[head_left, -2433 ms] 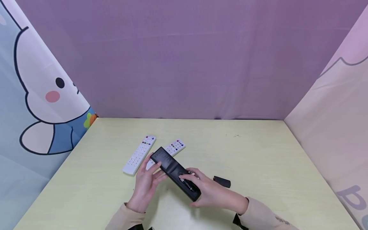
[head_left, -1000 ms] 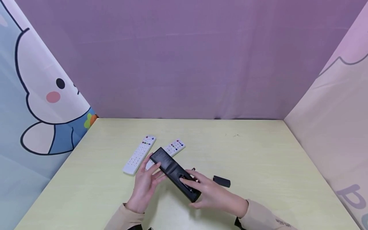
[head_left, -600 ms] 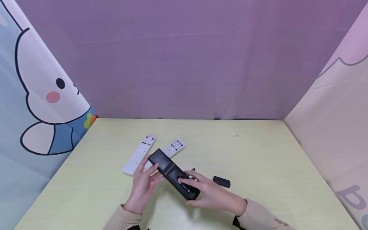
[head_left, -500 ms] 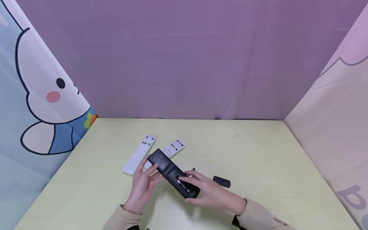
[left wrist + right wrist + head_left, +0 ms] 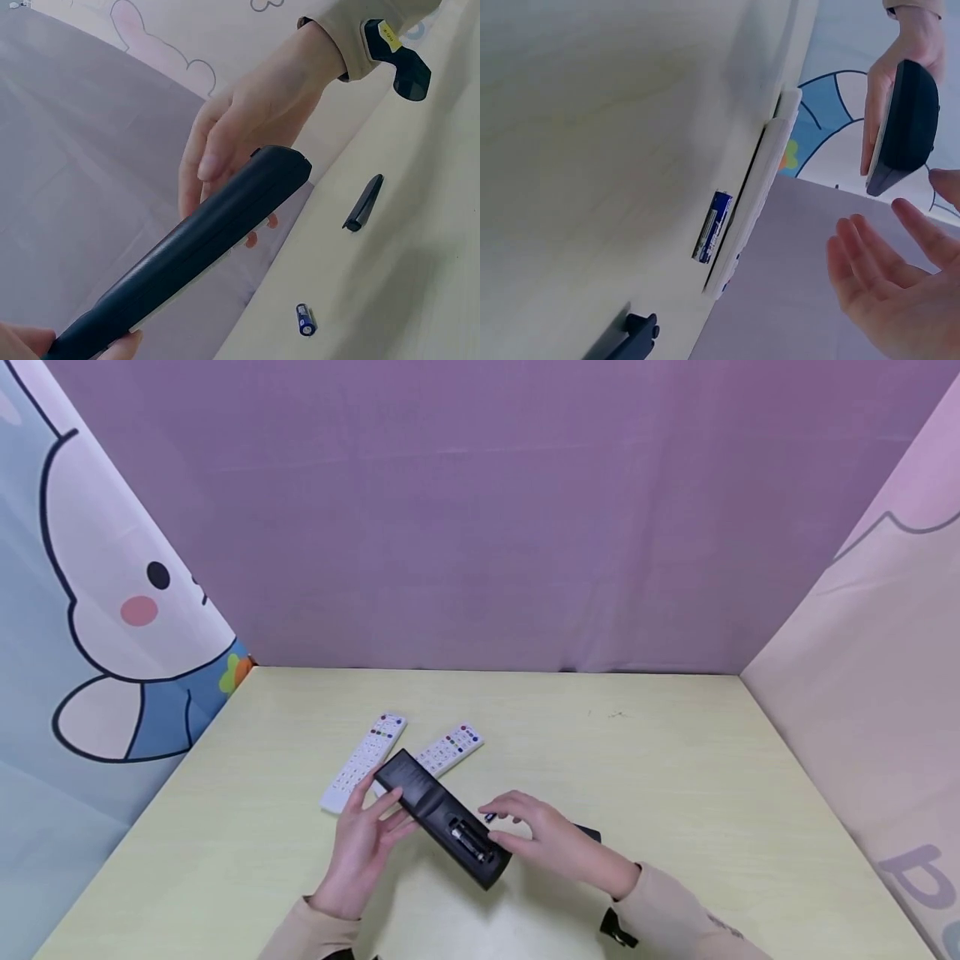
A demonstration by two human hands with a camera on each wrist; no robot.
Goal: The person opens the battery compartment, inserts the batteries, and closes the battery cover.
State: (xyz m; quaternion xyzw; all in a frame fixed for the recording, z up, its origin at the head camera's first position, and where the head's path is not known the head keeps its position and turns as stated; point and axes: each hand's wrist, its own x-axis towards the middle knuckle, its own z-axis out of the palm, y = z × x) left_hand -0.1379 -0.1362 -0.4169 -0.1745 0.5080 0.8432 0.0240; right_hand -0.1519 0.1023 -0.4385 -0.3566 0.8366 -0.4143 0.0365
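Note:
A black remote control (image 5: pixel 435 814), its back facing up, is held tilted above the table by my left hand (image 5: pixel 362 852), thumb and fingers gripping its far end. The uncovered battery compartment shows a battery (image 5: pixel 468 839) in it. My right hand (image 5: pixel 551 839) hovers beside the remote's near end, fingers loosely bent and apart, with nothing between them; the right wrist view shows a gap to the remote. A loose blue battery (image 5: pixel 712 227) lies on the table, mostly hidden behind the right fingers in the head view. The black battery cover (image 5: pixel 364 204) rests on the table near the right hand.
Two white remotes lie buttons up behind the left hand: one at the left (image 5: pixel 363 764), another (image 5: pixel 453 747) partly under the black one in the head view. The pale table (image 5: pixel 660 760) is bounded by a purple cloth (image 5: pixel 480 527) at the back and printed cloths at both sides.
My right hand has come off the battery compartment and moved slightly right, exposing the battery inside and covering part of the cover. My left hand has shifted slightly left with the black remote.

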